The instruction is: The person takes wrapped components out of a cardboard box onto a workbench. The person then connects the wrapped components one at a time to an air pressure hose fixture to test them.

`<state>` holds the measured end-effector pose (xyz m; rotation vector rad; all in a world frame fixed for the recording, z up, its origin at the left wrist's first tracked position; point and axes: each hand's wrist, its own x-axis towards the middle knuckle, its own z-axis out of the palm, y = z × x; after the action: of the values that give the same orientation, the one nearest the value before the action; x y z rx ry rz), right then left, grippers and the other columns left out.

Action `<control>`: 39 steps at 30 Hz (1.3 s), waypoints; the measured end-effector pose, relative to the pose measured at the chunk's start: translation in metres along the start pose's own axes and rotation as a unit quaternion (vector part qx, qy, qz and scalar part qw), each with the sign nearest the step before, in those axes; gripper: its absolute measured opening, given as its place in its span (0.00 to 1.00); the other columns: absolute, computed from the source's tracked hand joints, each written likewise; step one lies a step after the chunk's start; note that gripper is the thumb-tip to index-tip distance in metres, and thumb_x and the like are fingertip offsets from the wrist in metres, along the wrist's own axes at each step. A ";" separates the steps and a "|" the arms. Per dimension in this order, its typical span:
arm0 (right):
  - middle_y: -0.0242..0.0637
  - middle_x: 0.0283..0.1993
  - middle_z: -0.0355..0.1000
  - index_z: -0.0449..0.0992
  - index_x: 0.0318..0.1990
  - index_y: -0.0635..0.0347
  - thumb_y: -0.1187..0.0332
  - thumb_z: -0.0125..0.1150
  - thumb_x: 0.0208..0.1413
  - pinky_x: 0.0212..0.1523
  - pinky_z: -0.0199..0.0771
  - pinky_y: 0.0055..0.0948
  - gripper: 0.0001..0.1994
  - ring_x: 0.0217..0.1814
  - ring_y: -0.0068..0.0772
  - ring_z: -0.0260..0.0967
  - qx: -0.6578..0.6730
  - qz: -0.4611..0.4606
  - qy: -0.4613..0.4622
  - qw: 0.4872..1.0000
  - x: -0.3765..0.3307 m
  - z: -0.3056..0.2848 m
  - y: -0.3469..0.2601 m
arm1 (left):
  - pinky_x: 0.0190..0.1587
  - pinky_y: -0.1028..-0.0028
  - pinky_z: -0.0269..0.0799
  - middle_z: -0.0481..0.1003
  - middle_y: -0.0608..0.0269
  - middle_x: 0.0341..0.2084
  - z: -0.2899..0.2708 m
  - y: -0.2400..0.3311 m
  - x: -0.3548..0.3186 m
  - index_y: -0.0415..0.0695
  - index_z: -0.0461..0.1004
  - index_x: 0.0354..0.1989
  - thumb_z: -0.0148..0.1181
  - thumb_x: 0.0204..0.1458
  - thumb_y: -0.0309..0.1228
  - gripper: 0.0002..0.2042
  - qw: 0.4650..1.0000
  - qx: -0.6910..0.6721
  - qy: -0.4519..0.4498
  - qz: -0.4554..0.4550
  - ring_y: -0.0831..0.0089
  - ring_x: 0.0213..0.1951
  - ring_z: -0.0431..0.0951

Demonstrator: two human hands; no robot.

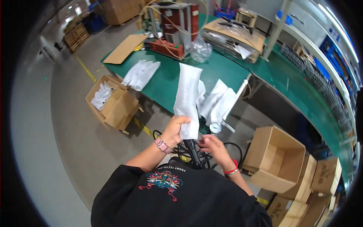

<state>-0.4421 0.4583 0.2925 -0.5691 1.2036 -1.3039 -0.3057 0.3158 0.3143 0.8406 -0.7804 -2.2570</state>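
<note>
My left hand (174, 130) is closed around the lower part of a long white packing sleeve (187, 89), which stands nearly upright in front of me. Below the sleeve's lower end a black cylindrical part (193, 152) shows; whether it sits inside the sleeve I cannot tell. Just right of that black part is my right hand (215, 146), its fingers slightly bent and apart, with nothing visible in them. More white sleeves (218, 99) lie at the table's near edge, and another pile (141, 75) rests farther left on the green table (162, 90).
A round gauge (215, 128) on a pale tube (238, 95) is by the table edge. Black hoses (234, 145) hang near my body. At left stands a carton (119, 108) with white sleeves; at right, an open carton (278, 159). A red machine (166, 47) stands at the back.
</note>
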 end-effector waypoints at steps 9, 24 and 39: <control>0.40 0.30 0.67 0.63 0.43 0.63 0.66 0.47 0.57 0.19 0.62 0.17 0.11 0.20 0.23 0.62 0.057 0.032 -0.073 0.995 -0.039 0.021 -0.019 | 0.32 0.75 0.71 0.73 0.53 0.33 0.051 -0.023 0.000 0.34 0.65 0.45 0.48 0.40 0.20 0.19 0.997 0.010 -0.075 -0.009 0.69 0.29 0.73; 0.35 0.17 0.62 0.65 0.28 0.64 0.57 0.42 0.57 0.09 0.53 0.20 0.17 0.11 0.21 0.54 -0.004 0.065 0.080 0.995 -0.056 0.018 -0.030 | 0.33 0.77 0.69 0.72 0.56 0.32 0.087 -0.045 -0.009 0.37 0.65 0.44 0.46 0.40 0.19 0.18 0.996 0.024 -0.075 0.034 0.71 0.30 0.72; 0.34 0.15 0.62 0.65 0.29 0.63 0.54 0.38 0.58 0.10 0.53 0.20 0.19 0.11 0.21 0.54 -0.031 0.047 0.096 0.994 -0.067 0.018 -0.035 | 0.37 0.74 0.70 0.72 0.54 0.34 0.084 -0.042 0.001 0.33 0.64 0.44 0.50 0.43 0.23 0.17 0.994 0.016 -0.107 -0.008 0.69 0.32 0.73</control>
<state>-0.4294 0.5063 0.3518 -0.4322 1.4159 -1.2654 -0.3799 0.3685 0.3378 0.6278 -0.9109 -2.3815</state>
